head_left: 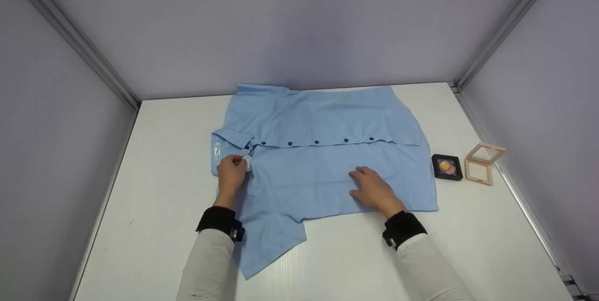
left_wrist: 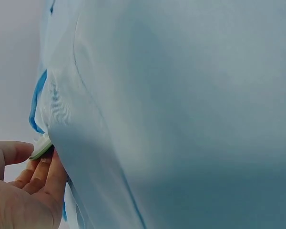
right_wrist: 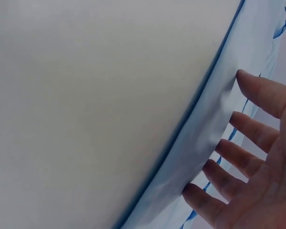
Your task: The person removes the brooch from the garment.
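A light blue short-sleeved shirt with a row of dark buttons lies spread on the white table, its collar to the left. Near the collar, my left hand pinches a small white rounded piece between thumb and fingers. In the left wrist view this white piece looks flat with a greenish edge; what it is I cannot tell. My right hand rests on the lower front of the shirt, fingers spread. The right wrist view shows its fingertips touching the cloth.
Right of the shirt's hem lie a small black square frame with a colourful picture and an unfolded light wooden frame. Grey panels enclose the white table at the back and both sides.
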`<state>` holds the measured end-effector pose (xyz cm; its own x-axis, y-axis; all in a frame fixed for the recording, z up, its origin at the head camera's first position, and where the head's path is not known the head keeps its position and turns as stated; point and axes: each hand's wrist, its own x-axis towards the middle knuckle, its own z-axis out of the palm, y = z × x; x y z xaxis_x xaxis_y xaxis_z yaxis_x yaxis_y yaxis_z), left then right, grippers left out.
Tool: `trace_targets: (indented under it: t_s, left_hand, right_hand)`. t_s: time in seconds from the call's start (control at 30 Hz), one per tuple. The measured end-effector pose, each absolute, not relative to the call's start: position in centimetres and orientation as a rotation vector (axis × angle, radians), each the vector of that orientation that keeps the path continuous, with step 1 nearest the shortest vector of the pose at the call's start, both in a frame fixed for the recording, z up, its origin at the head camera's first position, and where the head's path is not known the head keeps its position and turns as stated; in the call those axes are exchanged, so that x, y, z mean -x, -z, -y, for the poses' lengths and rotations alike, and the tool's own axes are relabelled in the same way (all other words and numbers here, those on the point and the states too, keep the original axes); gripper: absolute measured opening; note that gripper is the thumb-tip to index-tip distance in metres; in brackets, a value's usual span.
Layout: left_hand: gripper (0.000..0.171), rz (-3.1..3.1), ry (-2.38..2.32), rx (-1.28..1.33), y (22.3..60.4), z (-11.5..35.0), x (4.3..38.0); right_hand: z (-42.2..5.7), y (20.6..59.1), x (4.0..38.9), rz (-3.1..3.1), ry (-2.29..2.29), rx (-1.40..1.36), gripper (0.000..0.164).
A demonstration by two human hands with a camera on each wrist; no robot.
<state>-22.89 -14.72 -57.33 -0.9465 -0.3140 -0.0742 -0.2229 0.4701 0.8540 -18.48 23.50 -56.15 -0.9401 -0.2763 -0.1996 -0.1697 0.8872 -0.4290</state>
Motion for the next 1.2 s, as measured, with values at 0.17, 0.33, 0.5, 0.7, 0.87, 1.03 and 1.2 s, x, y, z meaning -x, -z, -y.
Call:
trace_targets:
  t_s: [0.17,0.33,0.5,0.7,0.87,1.03,1.2]
  left_hand:
    - [0.021,2.563,1.482,-0.462,57.7,14.7,22.9]
    - [0.016,2.502,1.460,-0.459,57.8,14.4,23.0]
    - [0.009,2.476,1.431,-0.428,57.4,13.8,23.2]
    - [0.009,2.490,1.305,-0.343,57.2,13.1,23.3]
    - [0.008,2.500,1.218,-0.333,57.1,12.7,23.6]
    - [0.009,2.422,1.313,-0.399,57.0,12.5,24.0]
    - [0.011,2.309,1.472,-0.495,56.8,12.5,24.1]
  right_hand:
    - [-23.5,56.1,18.5,-2.799,0.602,0.338,0.053]
    - [-23.5,56.0,18.5,-2.794,0.599,0.345,0.053]
    - [-23.5,55.9,18.5,-2.787,0.600,0.337,0.053]
    - [-23.5,55.9,18.4,-2.791,0.609,0.346,0.053]
    - [-23.4,55.8,18.3,-2.790,0.624,0.329,0.054]
    - [-23.2,55.8,18.4,-2.796,0.620,0.331,0.054]
    - [-23.2,55.7,18.4,-2.804,0.627,0.356,0.054]
